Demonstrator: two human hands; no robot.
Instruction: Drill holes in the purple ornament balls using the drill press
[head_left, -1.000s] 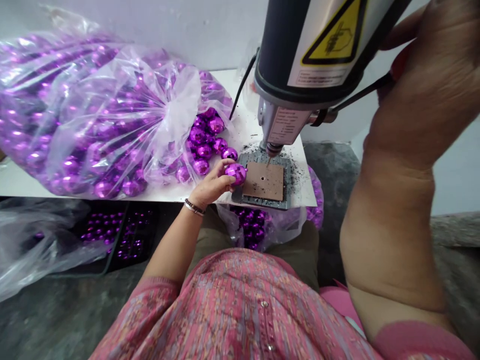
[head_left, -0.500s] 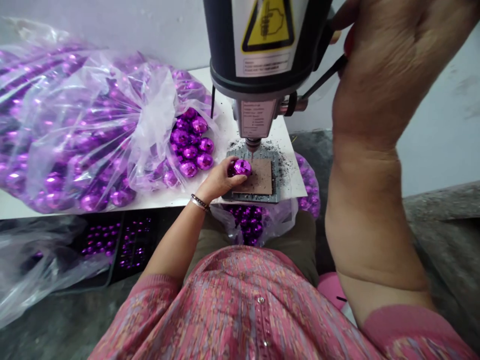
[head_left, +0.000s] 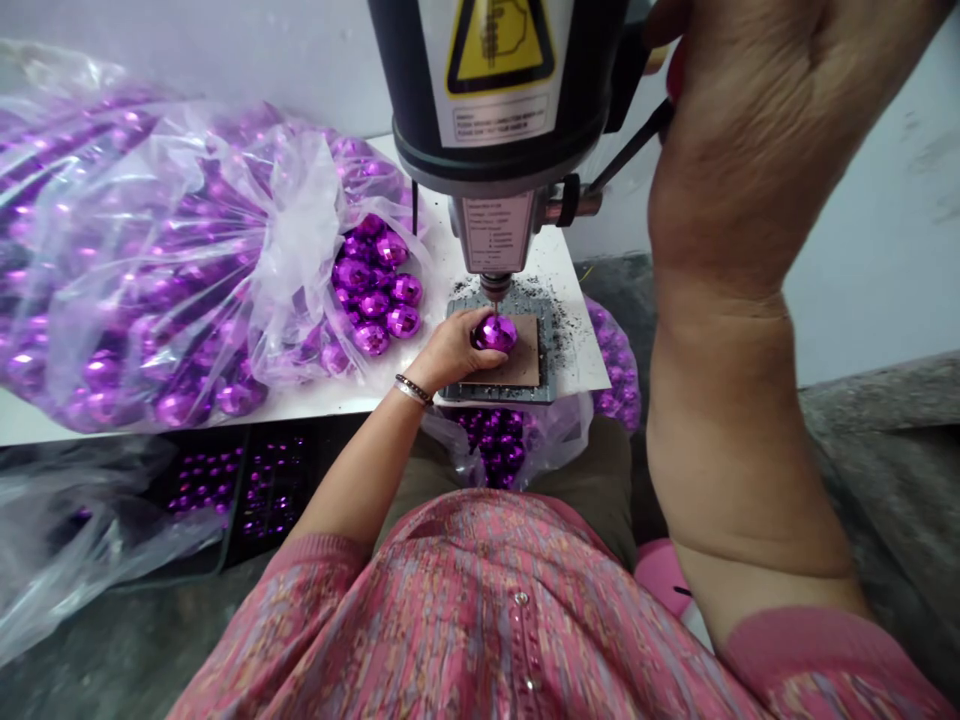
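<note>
Between the thumb and fingers of my left hand (head_left: pixel 454 350) is a shiny purple faceted ball (head_left: pixel 498 334), held on a brown board (head_left: pixel 517 365). Directly above it stands a drill press (head_left: pixel 495 120), its chuck (head_left: pixel 496 284) and bit reaching down to the ball's top. Whether the bit has entered the ball I cannot tell. My right hand (head_left: pixel 742 130), raised at the upper right, is closed around the press's feed lever (head_left: pixel 628 148); its fingers are partly hidden behind the hand, with a bit of red knob showing.
A large clear bag (head_left: pixel 150 270) of purple balls lies open on the white table (head_left: pixel 420 375) to the left. Dark shavings (head_left: pixel 556 318) litter the press base (head_left: pixel 546 385). Another bag of balls (head_left: pixel 495 445) hangs at my lap, and black crates (head_left: pixel 232 500) stand below left.
My left hand has brought the ball rightward, from beside the bit to under it. My right hand stays on the lever. The whole view has shifted slightly.
</note>
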